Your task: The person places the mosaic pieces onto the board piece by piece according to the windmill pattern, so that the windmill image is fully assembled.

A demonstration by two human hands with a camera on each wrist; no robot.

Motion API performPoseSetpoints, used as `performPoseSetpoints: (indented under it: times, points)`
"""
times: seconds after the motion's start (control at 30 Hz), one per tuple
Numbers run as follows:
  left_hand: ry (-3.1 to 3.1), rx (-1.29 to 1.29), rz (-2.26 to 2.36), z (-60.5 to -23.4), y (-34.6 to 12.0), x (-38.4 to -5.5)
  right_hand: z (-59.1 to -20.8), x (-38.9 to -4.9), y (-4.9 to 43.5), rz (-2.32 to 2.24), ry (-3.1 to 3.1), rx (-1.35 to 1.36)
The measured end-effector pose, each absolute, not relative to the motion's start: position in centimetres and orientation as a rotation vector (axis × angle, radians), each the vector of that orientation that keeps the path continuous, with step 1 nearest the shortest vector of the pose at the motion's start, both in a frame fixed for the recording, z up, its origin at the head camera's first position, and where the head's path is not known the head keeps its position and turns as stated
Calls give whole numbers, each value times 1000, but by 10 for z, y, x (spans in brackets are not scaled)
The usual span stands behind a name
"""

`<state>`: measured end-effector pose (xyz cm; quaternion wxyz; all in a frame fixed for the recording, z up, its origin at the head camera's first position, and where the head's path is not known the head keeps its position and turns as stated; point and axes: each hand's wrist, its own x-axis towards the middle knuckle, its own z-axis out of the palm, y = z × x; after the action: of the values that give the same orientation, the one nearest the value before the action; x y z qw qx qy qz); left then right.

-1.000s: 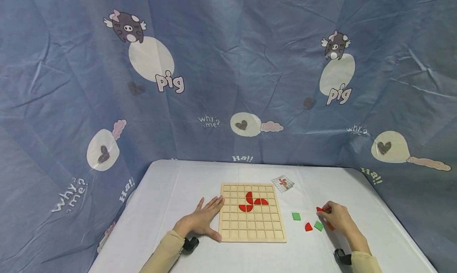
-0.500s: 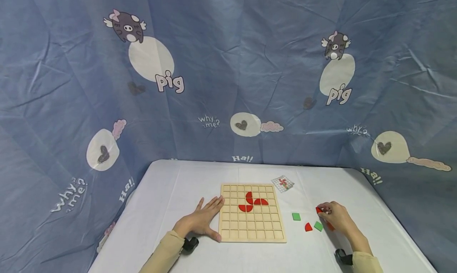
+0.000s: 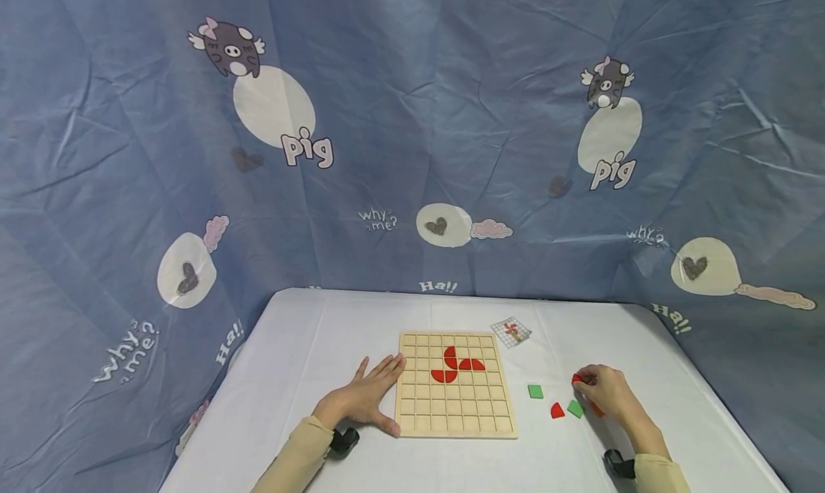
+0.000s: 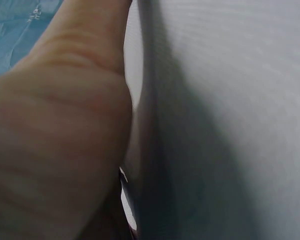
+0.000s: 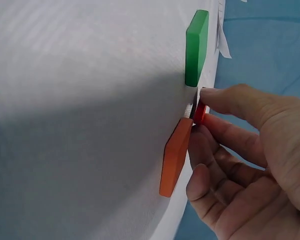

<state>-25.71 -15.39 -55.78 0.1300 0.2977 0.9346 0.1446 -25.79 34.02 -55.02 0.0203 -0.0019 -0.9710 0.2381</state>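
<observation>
My left hand (image 3: 364, 400) lies with spread fingers against the left edge of a wooden grid board (image 3: 456, 426). In the left wrist view only the heel of that hand (image 4: 60, 130) and white cloth show. Several red quarter-circle pieces (image 3: 450, 362) sit in the board's upper cells. Right of the board, my right hand (image 3: 609, 393) pinches a red piece (image 5: 200, 113) between thumb and fingertips, low over the table; its full outline is hidden. Close by are a green square (image 3: 575, 408), a red quarter-circle piece (image 3: 557, 410) and an orange piece (image 5: 176, 159), partly covered in the head view.
A second green square (image 3: 536, 391) lies between the board and my right hand. Behind the board's right corner is a printed card (image 3: 511, 331) with a coloured grid pattern. White cloth covers the table (image 3: 348, 321); a blue printed curtain (image 3: 412, 120) surrounds its far sides.
The red piece in my right fingers has shifted and turned slightly, with the fingers moving around it. My left hand and the pieces on the board stay put.
</observation>
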Motion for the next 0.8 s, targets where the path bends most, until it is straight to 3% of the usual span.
performPoseSetpoints:
  times: [0.8]
  points:
    - [2707, 878, 425, -556, -154, -254, -550, -262, 333, 825, -3023, -9]
